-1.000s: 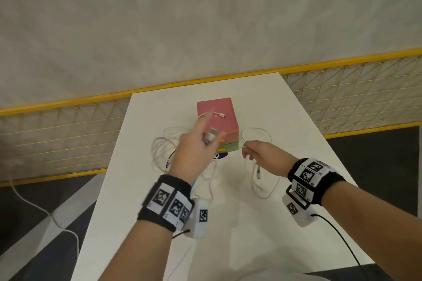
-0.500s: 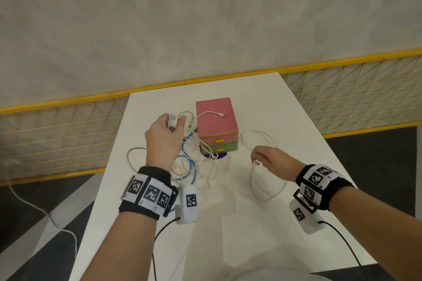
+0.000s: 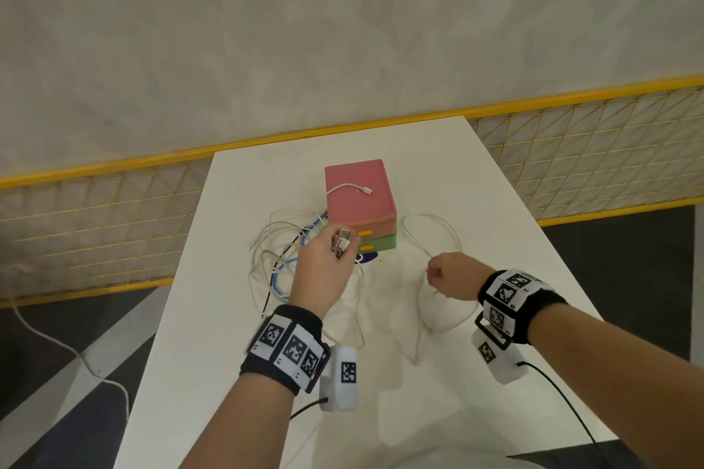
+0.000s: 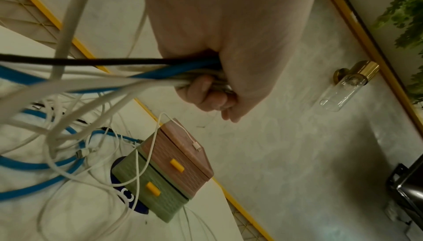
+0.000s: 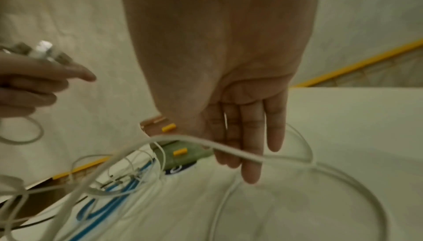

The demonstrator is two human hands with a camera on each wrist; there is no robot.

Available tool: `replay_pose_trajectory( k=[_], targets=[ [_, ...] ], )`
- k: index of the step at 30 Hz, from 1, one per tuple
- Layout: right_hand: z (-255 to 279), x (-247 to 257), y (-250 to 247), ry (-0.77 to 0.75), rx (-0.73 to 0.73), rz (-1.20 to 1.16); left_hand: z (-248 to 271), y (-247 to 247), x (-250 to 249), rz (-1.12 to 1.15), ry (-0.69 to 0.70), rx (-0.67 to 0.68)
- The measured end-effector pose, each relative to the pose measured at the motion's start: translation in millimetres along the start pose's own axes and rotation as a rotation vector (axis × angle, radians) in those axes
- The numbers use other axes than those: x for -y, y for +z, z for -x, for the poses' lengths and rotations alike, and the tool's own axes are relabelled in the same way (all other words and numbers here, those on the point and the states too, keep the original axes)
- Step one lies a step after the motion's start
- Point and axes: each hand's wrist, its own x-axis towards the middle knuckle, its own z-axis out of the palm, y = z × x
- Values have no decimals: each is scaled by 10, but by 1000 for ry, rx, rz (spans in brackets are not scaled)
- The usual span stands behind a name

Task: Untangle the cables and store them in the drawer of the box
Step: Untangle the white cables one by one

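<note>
Two hands: left hand (image 3: 324, 274) clenched round several cables (image 4: 146, 74), right hand (image 3: 453, 276) pinching one white cable (image 3: 438, 225).

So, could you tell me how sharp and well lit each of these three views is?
Head view: bright, even light, crisp on the box, with wide-angle bending of the table edges. Left wrist view: dim, yellowish, with the cables nearest the lens blurred and the left hand soft. Right wrist view: dim and smeared throughout, especially the white cable across the right hand.
</note>
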Motion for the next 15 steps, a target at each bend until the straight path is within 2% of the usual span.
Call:
replay_pose_trajectory(
  k=[5,10,15],
  targets=[
    [-179,33,316,227,5,-9,41,26,36,14,-22,19],
    [-252,76,467,257,-61,0,83,16,58,48,-60,25],
    [-256,172,468,289,-77,-105,96,-14,81,52,-79,17]
  ],
)
